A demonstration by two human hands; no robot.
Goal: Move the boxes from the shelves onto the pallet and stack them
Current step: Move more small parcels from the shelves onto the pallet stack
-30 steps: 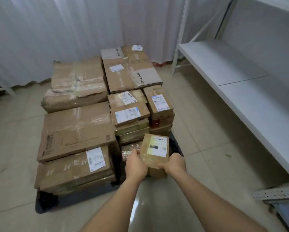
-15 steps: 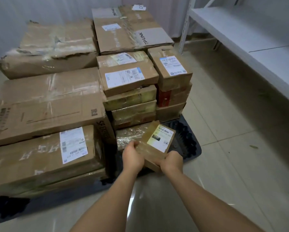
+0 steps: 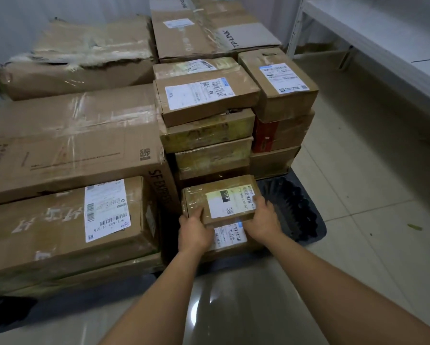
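Both hands, left hand (image 3: pixel 192 232) and right hand (image 3: pixel 263 221), gripped our small box (image 3: pixel 221 199) atop a labelled box (image 3: pixel 230 235) at the pallet (image 3: pixel 298 215) front edge; many stacked, shelf (image 3: pixel 383 43) looked bare, so nearly finished.

Both forearms were bare from the lower edge of the view to the wrists, with no sleeve showing. The left hand (image 3: pixel 194 232) and the right hand (image 3: pixel 265 222) were ungloved, with no watch, ring or band.

Lower box (image 3: pixel 230 235) mostly under held box (image 3: pixel 221 199)
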